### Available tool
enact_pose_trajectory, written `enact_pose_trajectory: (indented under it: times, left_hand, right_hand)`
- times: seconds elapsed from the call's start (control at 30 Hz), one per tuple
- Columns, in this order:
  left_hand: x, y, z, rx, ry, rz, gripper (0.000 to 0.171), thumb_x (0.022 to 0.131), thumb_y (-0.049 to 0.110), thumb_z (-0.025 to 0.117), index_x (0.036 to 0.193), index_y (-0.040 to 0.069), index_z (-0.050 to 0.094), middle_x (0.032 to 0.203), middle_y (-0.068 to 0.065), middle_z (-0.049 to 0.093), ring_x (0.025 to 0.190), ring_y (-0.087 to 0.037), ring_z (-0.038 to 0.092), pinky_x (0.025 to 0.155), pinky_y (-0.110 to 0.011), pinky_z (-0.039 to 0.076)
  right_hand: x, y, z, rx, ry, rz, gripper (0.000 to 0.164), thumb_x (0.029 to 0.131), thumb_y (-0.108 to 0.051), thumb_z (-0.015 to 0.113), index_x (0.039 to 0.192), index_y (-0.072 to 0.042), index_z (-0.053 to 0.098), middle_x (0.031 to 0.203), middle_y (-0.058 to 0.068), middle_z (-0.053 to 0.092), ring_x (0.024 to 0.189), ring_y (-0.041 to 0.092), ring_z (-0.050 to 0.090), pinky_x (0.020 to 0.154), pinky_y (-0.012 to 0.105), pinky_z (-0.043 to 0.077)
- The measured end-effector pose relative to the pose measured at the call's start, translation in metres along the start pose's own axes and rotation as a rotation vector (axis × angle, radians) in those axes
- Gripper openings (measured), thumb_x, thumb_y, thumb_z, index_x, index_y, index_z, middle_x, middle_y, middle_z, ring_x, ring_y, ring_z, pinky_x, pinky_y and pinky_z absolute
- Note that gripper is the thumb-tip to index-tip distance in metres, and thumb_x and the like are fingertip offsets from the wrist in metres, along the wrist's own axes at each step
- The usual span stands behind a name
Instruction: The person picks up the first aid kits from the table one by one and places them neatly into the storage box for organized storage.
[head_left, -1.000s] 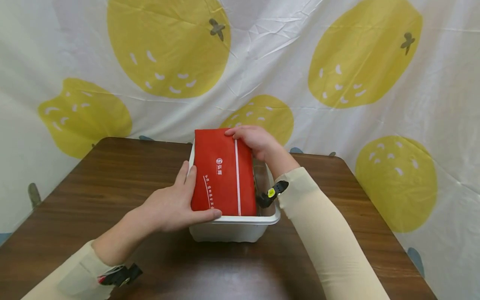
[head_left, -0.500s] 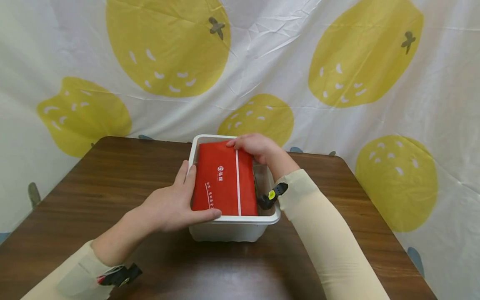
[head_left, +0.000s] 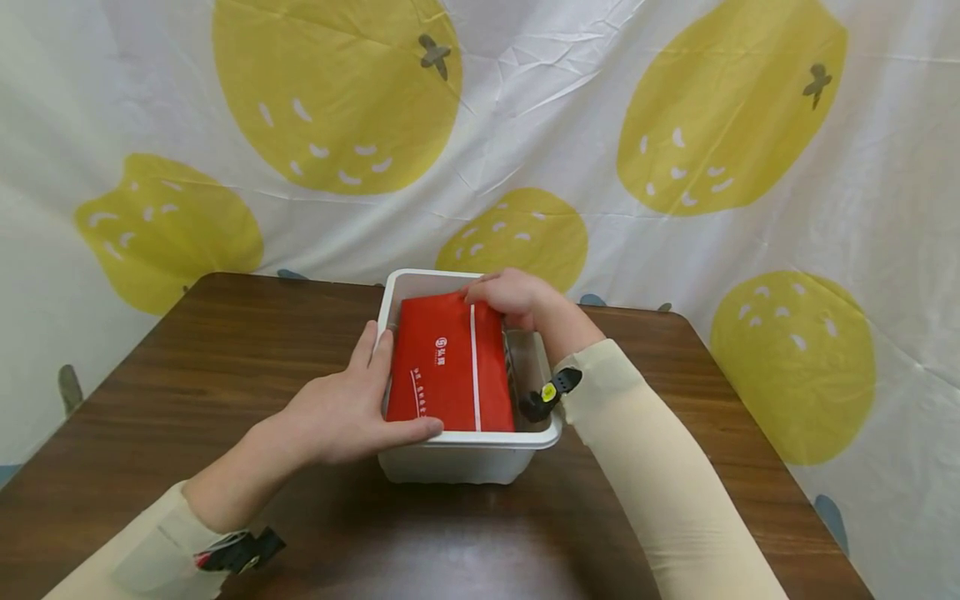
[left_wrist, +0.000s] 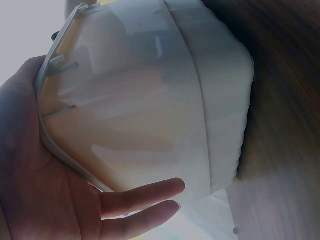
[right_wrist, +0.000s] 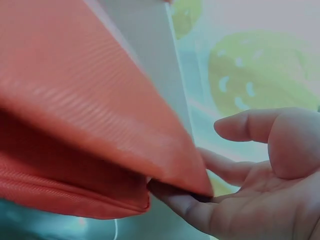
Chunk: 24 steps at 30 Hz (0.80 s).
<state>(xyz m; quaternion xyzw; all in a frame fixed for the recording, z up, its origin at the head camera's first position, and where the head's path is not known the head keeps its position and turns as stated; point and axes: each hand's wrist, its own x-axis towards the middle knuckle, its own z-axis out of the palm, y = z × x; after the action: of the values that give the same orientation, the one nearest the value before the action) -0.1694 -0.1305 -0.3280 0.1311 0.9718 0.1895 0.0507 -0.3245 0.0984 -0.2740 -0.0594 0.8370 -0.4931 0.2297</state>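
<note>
A red fabric pouch (head_left: 450,367) with a white stripe and white lettering lies tilted in a white plastic tub (head_left: 465,462), its near edge by the front rim. My left hand (head_left: 341,408) spans the tub's front left corner, thumb along the rim. In the left wrist view, two fairly straight fingers (left_wrist: 145,192) lie along the outer wall. At the pouch's far right corner is my right hand (head_left: 513,296). The right wrist view shows fingertips (right_wrist: 185,205) under the corner of the pouch's upper layer, over a lower red layer; another digit stands apart from the fabric.
The tub stands on a dark brown wooden table (head_left: 285,333). Behind it hangs a white curtain (head_left: 540,108) printed with yellow fruit. Right of the pouch, inside the tub, something dark shows partly; the rest is hidden beneath the pouch.
The pouch's far end has sunk down into the tub, uncovering the back rim. My right hand has gone down with it. My left hand has stayed at the tub's corner.
</note>
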Motion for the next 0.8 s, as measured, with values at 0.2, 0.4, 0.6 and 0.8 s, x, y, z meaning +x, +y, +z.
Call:
enact_pose_trajectory:
  times: [0.2, 0.4, 0.6, 0.8]
  left_hand:
    - [0.0, 0.0, 0.001, 0.008, 0.006, 0.003, 0.135, 0.071, 0.095, 0.05, 0.165, 0.011, 0.0, 0.172, -0.015, -0.004, 0.093, -0.025, 0.07, 0.069, -0.036, 0.052]
    - [0.0, 0.0, 0.001, 0.012, 0.007, 0.003, 0.136, 0.071, 0.095, 0.05, 0.164, 0.011, -0.001, 0.172, -0.016, -0.004, 0.09, -0.025, 0.07, 0.068, -0.035, 0.051]
    - [0.0, 0.0, 0.002, 0.017, 0.019, 0.005, 0.136, 0.071, 0.095, 0.05, 0.164, 0.01, 0.0, 0.171, -0.017, -0.001, 0.092, -0.027, 0.07, 0.068, -0.037, 0.052]
    - [0.0, 0.0, 0.003, 0.022, 0.031, 0.01, 0.136, 0.071, 0.095, 0.05, 0.164, 0.009, 0.001, 0.171, -0.018, 0.0, 0.094, -0.029, 0.07, 0.07, -0.039, 0.053]
  right_hand:
    - [-0.009, -0.007, -0.002, 0.046, -0.008, -0.006, 0.039, 0.1, -0.018, 0.058, 0.131, 0.005, 0.061, 0.125, 0.017, 0.063, 0.101, 0.023, 0.064, 0.094, 0.039, 0.056]
    - [-0.016, -0.009, -0.01, 0.066, -0.013, -0.025, 0.046, 0.098, -0.021, 0.06, 0.135, 0.007, 0.058, 0.128, 0.019, 0.058, 0.108, 0.028, 0.06, 0.101, 0.044, 0.052]
    - [-0.022, -0.006, -0.02, 0.092, -0.034, -0.046, 0.057, 0.1, -0.022, 0.057, 0.15, 0.003, 0.043, 0.15, 0.024, 0.047, 0.131, 0.04, 0.055, 0.11, 0.05, 0.045]
    - [-0.032, -0.003, -0.029, 0.122, -0.069, -0.083, 0.059, 0.102, -0.019, 0.051, 0.153, 0.006, 0.035, 0.156, 0.03, 0.039, 0.141, 0.046, 0.044, 0.115, 0.054, 0.038]
